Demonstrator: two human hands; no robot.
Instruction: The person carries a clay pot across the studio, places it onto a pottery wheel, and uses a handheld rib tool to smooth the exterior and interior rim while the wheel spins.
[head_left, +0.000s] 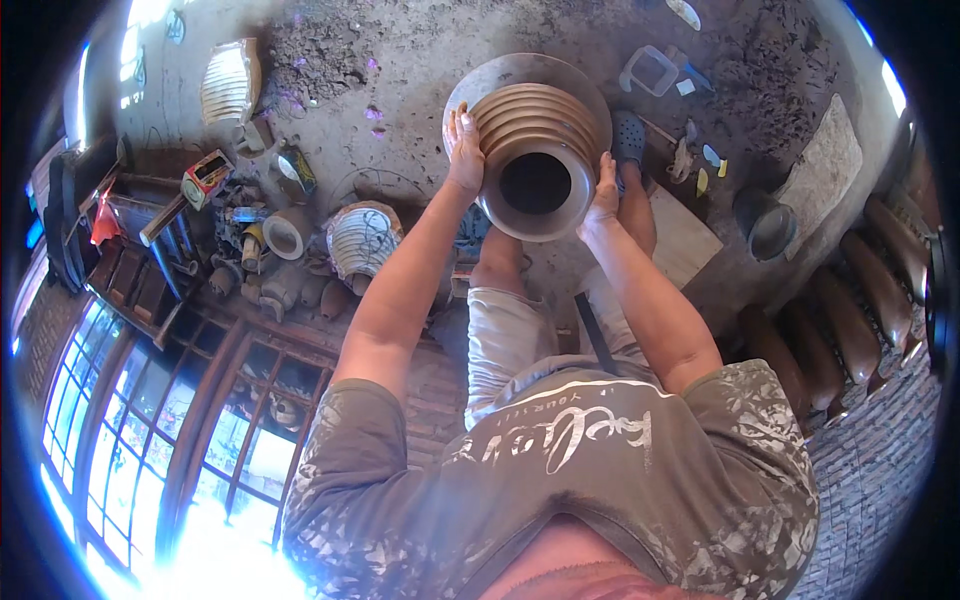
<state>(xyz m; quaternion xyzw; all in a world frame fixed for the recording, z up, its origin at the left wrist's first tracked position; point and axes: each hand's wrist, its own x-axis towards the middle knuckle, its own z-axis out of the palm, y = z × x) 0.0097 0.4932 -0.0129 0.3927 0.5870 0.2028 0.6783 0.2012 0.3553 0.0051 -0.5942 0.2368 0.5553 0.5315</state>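
Observation:
A clay vessel (pixel 535 125) with several raised rings and a wide, dark round mouth is between my two hands, over a round grey disc (pixel 520 68). My left hand (pixel 465 150) grips the vessel's left side, with fingers along the rings and partly over the disc's edge. My right hand (pixel 602 200) holds the right side by the rim, thumb and fingers pressed to the clay. Whether the vessel rests on the disc or is lifted from it I cannot tell. My feet and legs show below it, with a blue clog (pixel 628 135) at its right.
At left stand wooden racks (pixel 140 280), pots (pixel 282 235) and ribbed pieces (pixel 365 240). A plastic tub (pixel 655 70), a dark bucket (pixel 765 225) and a pale sheet (pixel 825 170) lie to the right, with a board (pixel 690 230) nearer and curved brown forms (pixel 860 310) along the edge.

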